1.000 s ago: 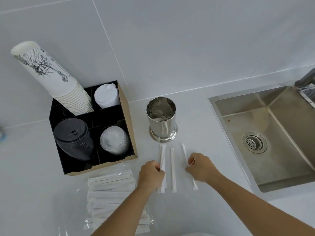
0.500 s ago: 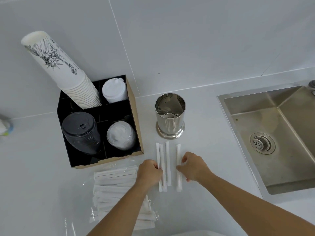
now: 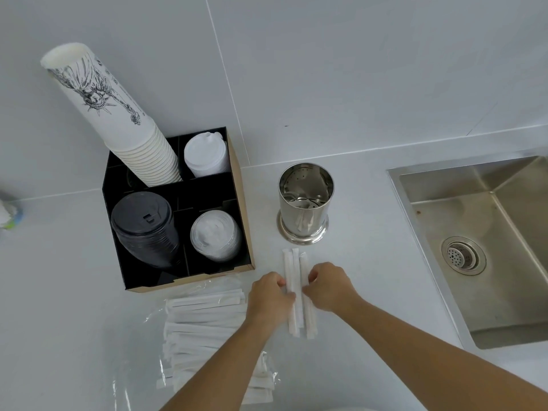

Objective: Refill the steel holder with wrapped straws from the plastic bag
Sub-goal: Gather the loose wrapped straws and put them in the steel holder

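Few of the wrapped straws have left the plastic bag (image 3: 207, 336) so far: a small bundle of straws (image 3: 298, 292), three or four as far as the overlap allows counting, lies on the white counter (image 3: 370, 262) just in front of the steel holder (image 3: 304, 203), while the bulk of the stock sits stacked inside the bag at lower left, beside the black organiser box (image 3: 237, 203) of cups and lids. The holder stands upright between that box and the sink (image 3: 474, 247); its shiny interior appears empty, though reflections on the inner wall make it hard to rule out a stray item at the bottom. By this reading the refill is at an early stage: a first handful is out and gathered, none is yet seen in the holder, and most straws remain to be moved. Both hands flank the bundle at mid-length. The left hand (image 3: 268, 298) has its fingers curled against the left side of the bundle, touching it; the right hand (image 3: 329, 287) has its fingers curled against the right side, pressing the straws together into a parallel sheaf. Whether either thumb passes under the straws cannot be told, as the knuckles hide the fingertips. The bundle points roughly toward the holder, lying flat and near its base.
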Tool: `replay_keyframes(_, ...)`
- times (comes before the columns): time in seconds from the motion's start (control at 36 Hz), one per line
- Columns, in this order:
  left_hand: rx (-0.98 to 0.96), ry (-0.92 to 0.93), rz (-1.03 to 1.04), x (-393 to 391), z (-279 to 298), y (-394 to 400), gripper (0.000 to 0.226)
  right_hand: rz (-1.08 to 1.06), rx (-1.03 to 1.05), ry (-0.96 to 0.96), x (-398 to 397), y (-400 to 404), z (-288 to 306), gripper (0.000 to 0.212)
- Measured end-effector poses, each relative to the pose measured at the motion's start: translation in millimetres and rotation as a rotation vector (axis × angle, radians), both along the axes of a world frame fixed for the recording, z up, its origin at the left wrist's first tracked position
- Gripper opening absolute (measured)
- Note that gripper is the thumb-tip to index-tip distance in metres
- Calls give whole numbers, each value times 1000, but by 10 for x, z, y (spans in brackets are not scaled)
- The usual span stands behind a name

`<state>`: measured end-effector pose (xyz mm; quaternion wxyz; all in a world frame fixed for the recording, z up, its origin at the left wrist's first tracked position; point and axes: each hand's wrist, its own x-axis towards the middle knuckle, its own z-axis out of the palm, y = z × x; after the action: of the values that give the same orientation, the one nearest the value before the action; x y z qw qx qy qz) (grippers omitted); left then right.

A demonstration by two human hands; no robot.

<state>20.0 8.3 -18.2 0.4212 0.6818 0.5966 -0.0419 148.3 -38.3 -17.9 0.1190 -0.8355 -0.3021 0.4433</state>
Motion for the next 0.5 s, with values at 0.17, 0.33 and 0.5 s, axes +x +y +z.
replay_keyframes(0.17, -130, -102, 96, 37, -96, -5, 17, -140, 41, 213, -49, 5, -11, 28)
replay_keyframes(0.33, -307, -213, 244, 73, -91, 8, 13, -194, 71, 298, -65, -33, -30, 19)
replay_keyframes(0.5, -460, -306, 317, 61, -60, 33, 19, -220, 112, 309, -79, -131, -116, 10)
